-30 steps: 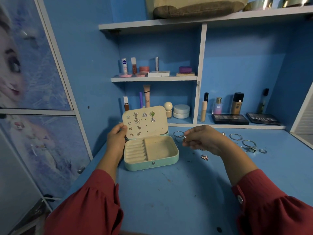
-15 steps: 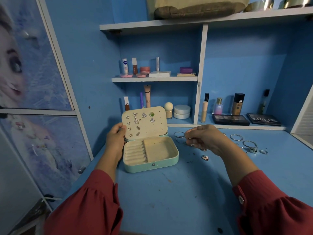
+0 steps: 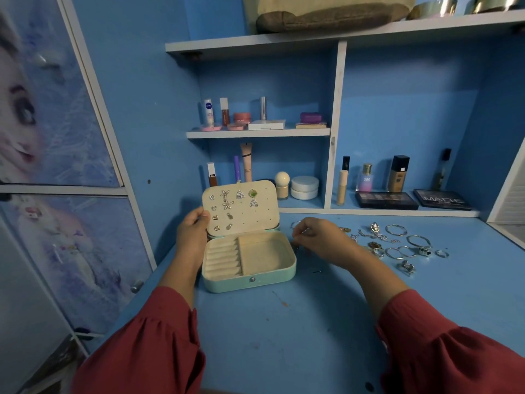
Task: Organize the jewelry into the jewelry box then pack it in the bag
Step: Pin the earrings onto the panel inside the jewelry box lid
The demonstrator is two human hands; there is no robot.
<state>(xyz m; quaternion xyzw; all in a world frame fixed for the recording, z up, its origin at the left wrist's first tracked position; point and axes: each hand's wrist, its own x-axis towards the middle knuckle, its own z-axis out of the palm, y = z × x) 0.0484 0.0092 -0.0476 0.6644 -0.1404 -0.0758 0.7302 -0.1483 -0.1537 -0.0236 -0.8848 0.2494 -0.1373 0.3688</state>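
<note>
Left hand [image 3: 193,231] held the jewelry box [image 3: 250,263] lid's left edge; right hand [image 3: 318,237], just beside the box's right edge, pinched something small, unidentifiable.

Both arms wear loose, dark red sleeves [image 3: 147,345] of a thin, softly crinkled fabric. Each sleeve is full and gathered, puffing out before it narrows to a cuff partway along the forearm, so the wrists are bare. The left hand [image 3: 193,231] and the right hand [image 3: 321,237] are bare too. On the right sleeve [image 3: 454,354] a small pale spot near the cuff may be a button.
</note>
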